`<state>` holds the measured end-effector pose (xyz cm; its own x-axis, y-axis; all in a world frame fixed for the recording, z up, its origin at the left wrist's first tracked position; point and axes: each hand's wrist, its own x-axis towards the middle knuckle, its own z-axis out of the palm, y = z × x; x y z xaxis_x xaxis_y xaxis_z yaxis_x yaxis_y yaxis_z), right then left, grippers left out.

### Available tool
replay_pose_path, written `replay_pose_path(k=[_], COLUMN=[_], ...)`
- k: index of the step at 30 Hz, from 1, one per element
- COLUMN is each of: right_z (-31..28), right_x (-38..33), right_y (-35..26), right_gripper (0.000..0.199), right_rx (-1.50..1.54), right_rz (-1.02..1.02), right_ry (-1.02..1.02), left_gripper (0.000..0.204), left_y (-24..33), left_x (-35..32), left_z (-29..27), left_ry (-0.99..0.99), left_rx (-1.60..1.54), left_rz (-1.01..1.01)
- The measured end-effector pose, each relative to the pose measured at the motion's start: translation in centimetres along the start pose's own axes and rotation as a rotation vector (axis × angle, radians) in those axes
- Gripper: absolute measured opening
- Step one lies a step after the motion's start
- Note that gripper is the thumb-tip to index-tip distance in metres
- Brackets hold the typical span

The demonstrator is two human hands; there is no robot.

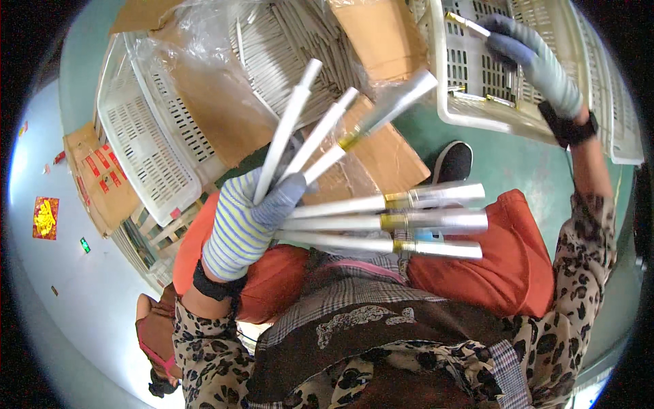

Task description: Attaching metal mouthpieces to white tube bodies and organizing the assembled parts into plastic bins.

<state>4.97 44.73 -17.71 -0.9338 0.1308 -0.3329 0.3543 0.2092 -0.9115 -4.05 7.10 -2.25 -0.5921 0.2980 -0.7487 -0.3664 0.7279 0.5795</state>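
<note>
My left hand [248,221], in a striped knit glove, is closed around a fan of several white sticks [344,206]. Most of these carry a gold collar and a clear or whitish sleeve at the outer end; two at the upper left show plain white ends. They may be brush handles, but no bristles can be made out. Stretched out to the far right, my gloved right hand [535,58] is over a white plastic crate [453,112]. Its fingers pinch a slim white stick [470,26] with a gold end. A few similar gold-ended pieces [501,101] lie in that crate.
Ahead stands an open cardboard box [225,126], lined with clear plastic, holding many white sticks [293,48]. Left of it a white slatted crate [146,123] rests tilted. Another person [157,334] is at the lower left. My shoe [455,163] is on the green floor.
</note>
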Motion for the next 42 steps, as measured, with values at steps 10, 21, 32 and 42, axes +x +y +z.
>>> replay_pose_path(k=[10, 21, 32, 42], right_z=[5.9, 7.2, 9.1, 6.0], right_x=[-8.2, -8.9, -9.7, -7.1], right_y=[-5.5, -3.9, -4.7, -6.7], right_gripper=[0.026, 0.021, 0.018, 0.020], right_rx=[0.208, 0.068, 0.077, -0.097], right_rz=[0.016, -0.281, -0.389, -0.291], right_ry=[-0.397, -0.410, -0.439, -0.452], left_gripper=[0.017, 0.023, 0.013, 0.018], left_y=[-2.2, -1.7, -2.4, -2.3], left_x=[-0.9, -0.4, -0.3, -0.4], left_z=[1.9, 2.8, 2.8, 2.3], left_ry=[-0.391, -0.490, -0.551, -0.509], left_rx=[0.167, 0.357, 0.265, 0.443], left_rz=[-0.072, 0.102, 0.308, 0.415])
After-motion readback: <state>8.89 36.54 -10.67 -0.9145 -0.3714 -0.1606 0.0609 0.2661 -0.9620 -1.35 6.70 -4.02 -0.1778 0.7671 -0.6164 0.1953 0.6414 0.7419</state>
